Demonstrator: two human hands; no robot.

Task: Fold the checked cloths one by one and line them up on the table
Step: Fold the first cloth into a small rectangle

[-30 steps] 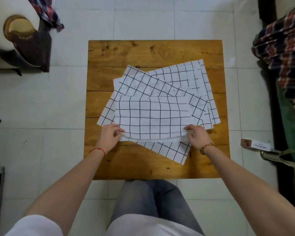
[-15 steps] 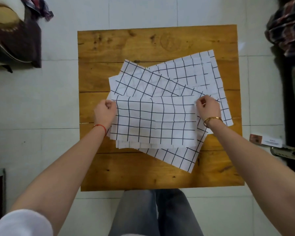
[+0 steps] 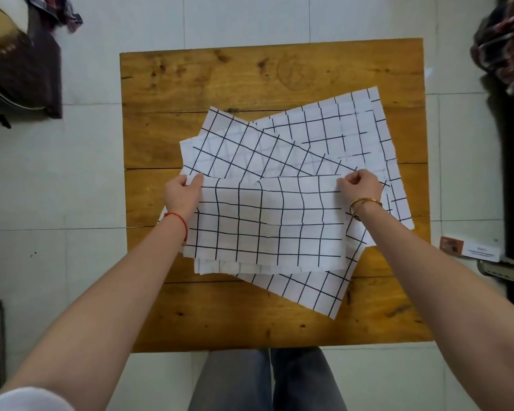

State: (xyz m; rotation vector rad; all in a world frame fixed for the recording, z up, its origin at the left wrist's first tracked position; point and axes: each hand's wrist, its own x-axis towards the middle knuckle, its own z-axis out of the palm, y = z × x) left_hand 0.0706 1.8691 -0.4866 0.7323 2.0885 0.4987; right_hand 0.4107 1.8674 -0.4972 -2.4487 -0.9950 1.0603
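Observation:
A pile of white cloths with black checks lies on the wooden table (image 3: 250,78). The top cloth (image 3: 267,223) is folded in half, its loose edge lying along the far side. My left hand (image 3: 181,194) pinches its far left corner. My right hand (image 3: 359,185) pinches its far right corner. Under it, a second checked cloth (image 3: 250,146) lies slanted, and a third checked cloth (image 3: 339,129) fans out to the far right. A corner of a lower cloth (image 3: 315,289) sticks out near me.
Bare wood shows along the table's far edge, left side and near edge. Dark bags and plaid fabric (image 3: 21,63) sit on the tiled floor at the far left. Plaid cloth (image 3: 505,48) hangs at the right. A small box (image 3: 469,247) lies on the floor right of the table.
Both hands carried the top cloth's near edge away from me and over, folding it in half. They now rest on its far corners. The camera view also shifted closer to the table.

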